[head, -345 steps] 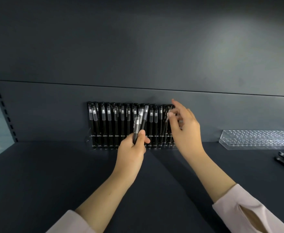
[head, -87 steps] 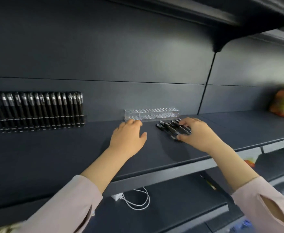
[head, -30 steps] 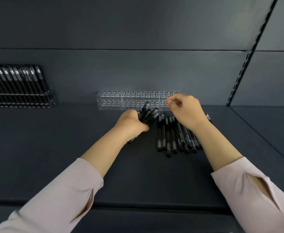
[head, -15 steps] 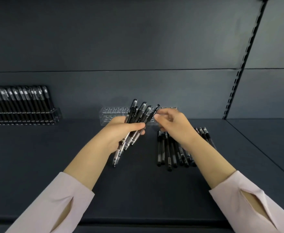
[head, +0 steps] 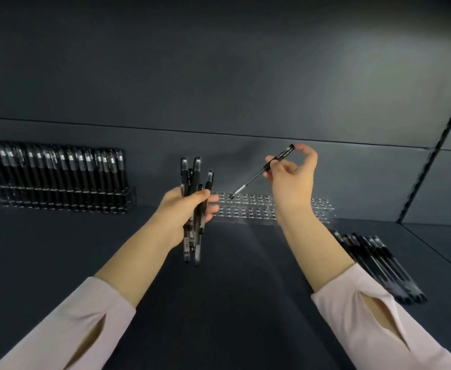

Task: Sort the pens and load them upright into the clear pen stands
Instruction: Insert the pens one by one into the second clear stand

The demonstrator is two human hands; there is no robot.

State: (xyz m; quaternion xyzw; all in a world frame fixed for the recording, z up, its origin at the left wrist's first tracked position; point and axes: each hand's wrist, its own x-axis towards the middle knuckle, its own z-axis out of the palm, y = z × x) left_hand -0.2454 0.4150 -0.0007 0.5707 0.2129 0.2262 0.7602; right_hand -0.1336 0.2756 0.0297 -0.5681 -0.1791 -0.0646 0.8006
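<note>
My left hand (head: pixel 185 209) grips a bundle of several black pens (head: pixel 192 188), held nearly upright in front of the shelf's back wall. My right hand (head: pixel 292 174) pinches a single black pen (head: pixel 256 176) that slants down to the left, its silver tip just above the left end of an empty clear pen stand (head: pixel 248 208). The stand lies against the back wall, partly hidden by my right wrist. A heap of several loose black pens (head: pixel 379 265) lies on the shelf to the right of my right forearm.
A second clear stand (head: pixel 58 180), packed with upright black pens, stands at the back left on the dark shelf (head: pixel 232 303). A slotted upright (head: pixel 432 145) runs up the back wall at the right.
My right hand has drawn one pen out of the bundle and lifted it over the empty stand. My left hand has turned its bundle from slanted to nearly upright.
</note>
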